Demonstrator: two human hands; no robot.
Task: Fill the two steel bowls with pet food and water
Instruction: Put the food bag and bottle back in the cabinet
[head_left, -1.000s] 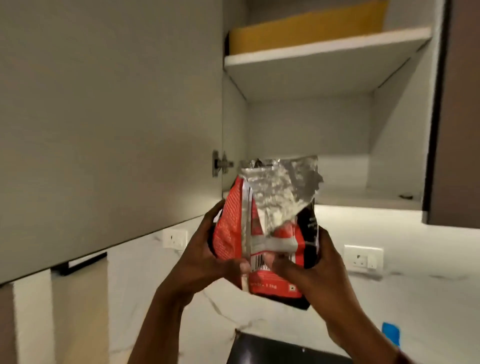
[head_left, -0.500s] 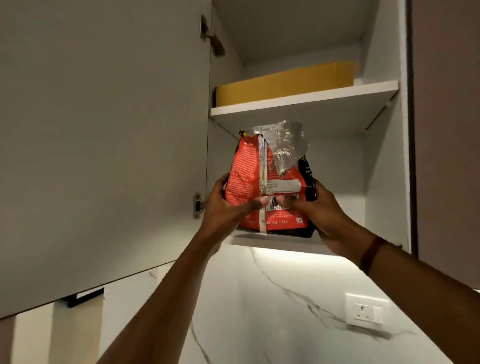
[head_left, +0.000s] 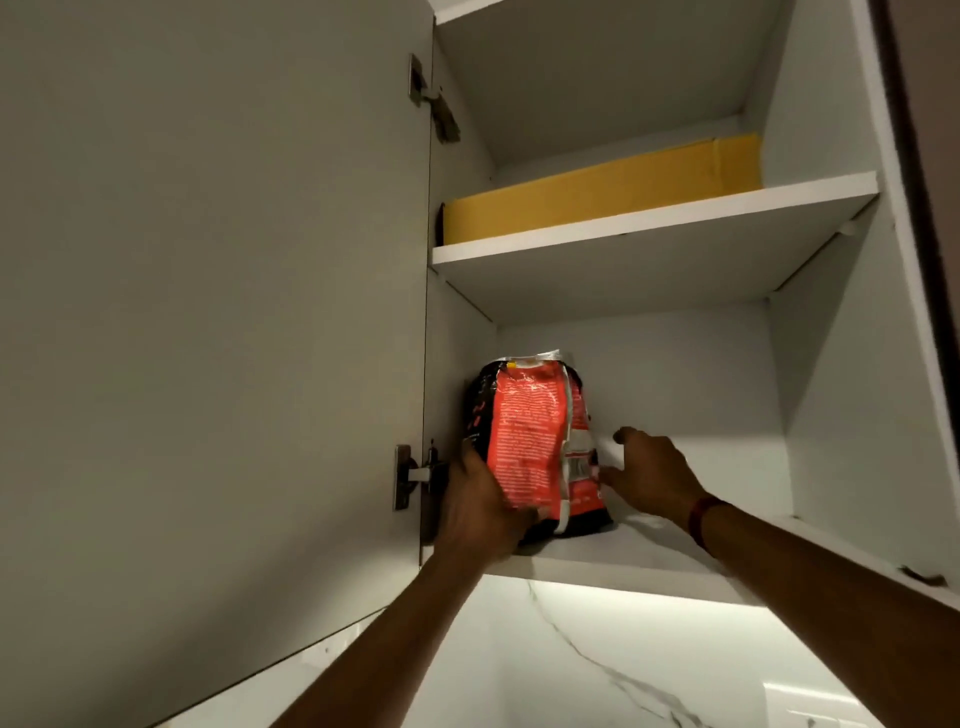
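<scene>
Overhead, a person's left hand (head_left: 480, 506) grips the lower left side of a red pet food bag (head_left: 535, 441) standing at the left end of the lower shelf (head_left: 623, 564); the right hand (head_left: 652, 475), fingers spread and holding nothing, hovers just beside it. A yellow box (head_left: 602, 195) lies on the upper shelf (head_left: 654, 221).

Bag (head_left: 530, 441) print unreadable; left hand (head_left: 480, 512) covers lower corner.
</scene>
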